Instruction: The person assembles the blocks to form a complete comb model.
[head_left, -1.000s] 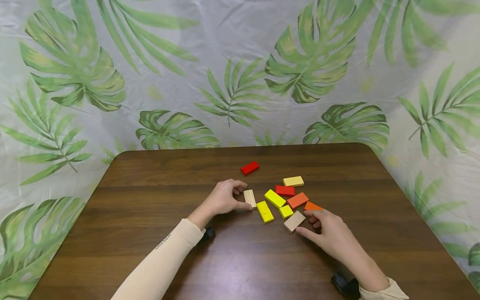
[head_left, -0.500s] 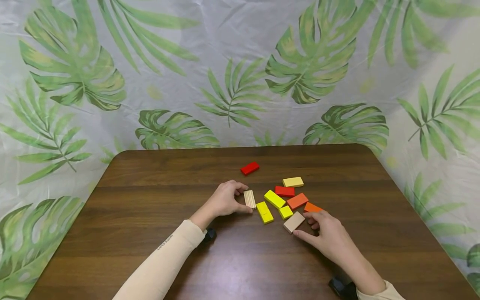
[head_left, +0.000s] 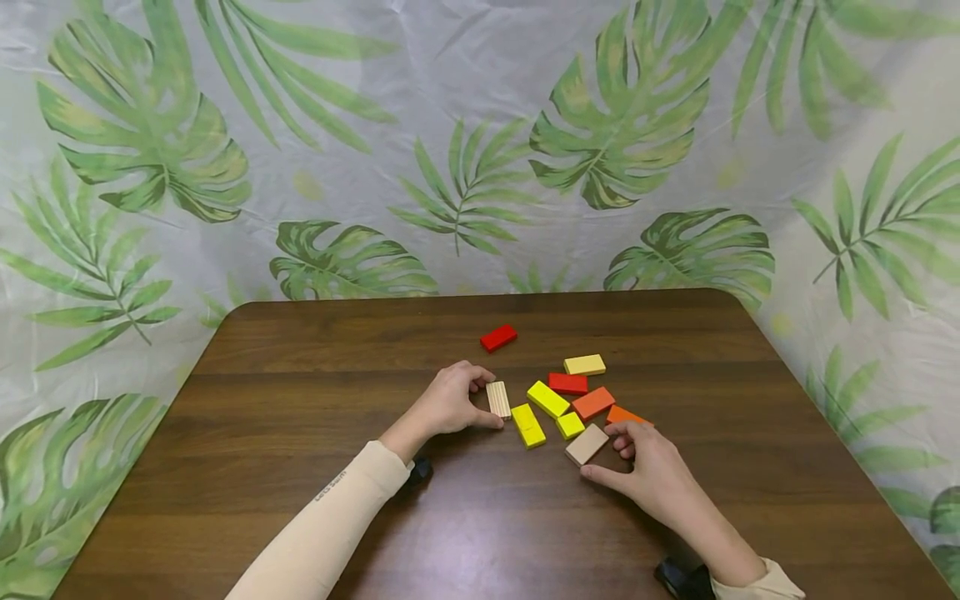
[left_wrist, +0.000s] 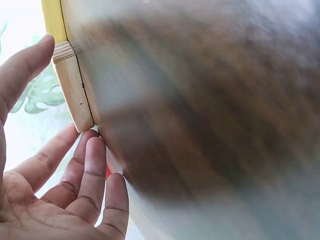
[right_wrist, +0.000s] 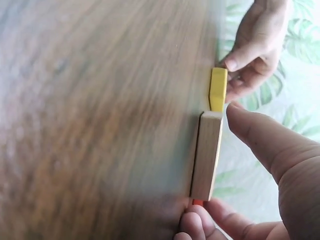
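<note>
In the head view my left hand frames a pale striped wooden block lying on the table. Its thumb and index fingertip lie at opposite ends of that block, pinching it in the left wrist view. My right hand spans a plain beige wooden block. Seen from the right wrist, the right thumb stands just off one end of this block, with a small gap, while fingertips sit at the other end. Yellow blocks lie between the hands.
Behind and between the hands lie more blocks: another yellow one, a small yellow one, two red, two orange and a cream one. A leaf-printed cloth hangs behind the brown table.
My right thumb has slid left and toward me, to the near end of the beige block. The left thumb has shifted slightly toward the near end of the striped block. The blocks have stayed put.
</note>
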